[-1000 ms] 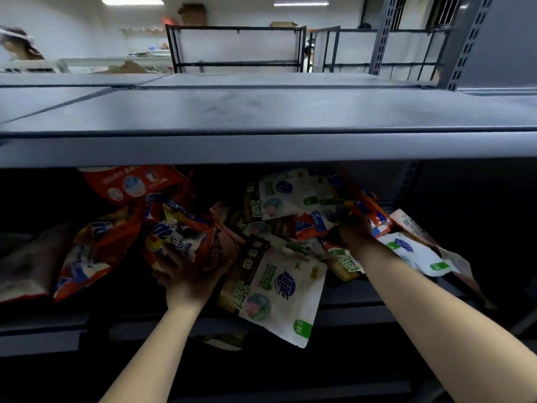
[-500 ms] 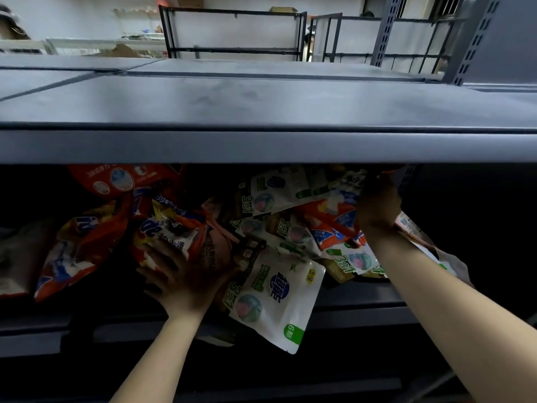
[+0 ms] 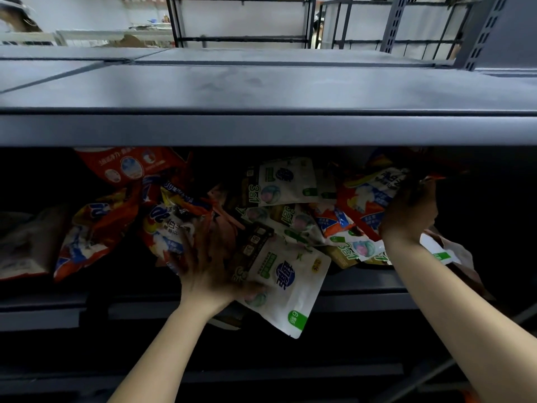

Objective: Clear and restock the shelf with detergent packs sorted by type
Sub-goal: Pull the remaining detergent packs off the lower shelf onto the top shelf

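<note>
From your head camera, you are looking under the dark grey metal upper shelf board (image 3: pixel 261 91) into the shadowed shelf level below (image 3: pixel 363 282), where a loose heap of detergent packs lies unsorted. On the left of the heap sit the red and orange plastic detergent bags (image 3: pixel 96 228), one leaning behind with its round white badges facing you (image 3: pixel 128 167), another with blue and white lettering lying just beside your left hand (image 3: pixel 168 225). In the middle and to the right lie the white and green "3in1" pouches (image 3: pixel 286 180), overlapping one another and mixed in with more red packs.

Your left hand (image 3: pixel 209 269) reaches into the middle of the heap with its fingers spread and fairly straight, resting against the packs. It is blurred, and you cannot tell whether any finger hooks round a bag. Touching its right side is a large white pouch with a blue emblem and green corner label (image 3: pixel 290 286), which tilts forward and hangs over the front lip of the shelf.

Your right hand (image 3: pixel 409 216) is raised at the right end of the heap, just under the upper board, with its fingers curled round the top edge of a red and white detergent bag with blue print (image 3: pixel 369 199). That bag stands tilted against the pile. Below your right wrist, another white and green pouch (image 3: pixel 436 251) lies flat near the shelf edge.

Beyond the upper board stand black metal frame racks (image 3: pixel 241 21) against a pale wall.
</note>
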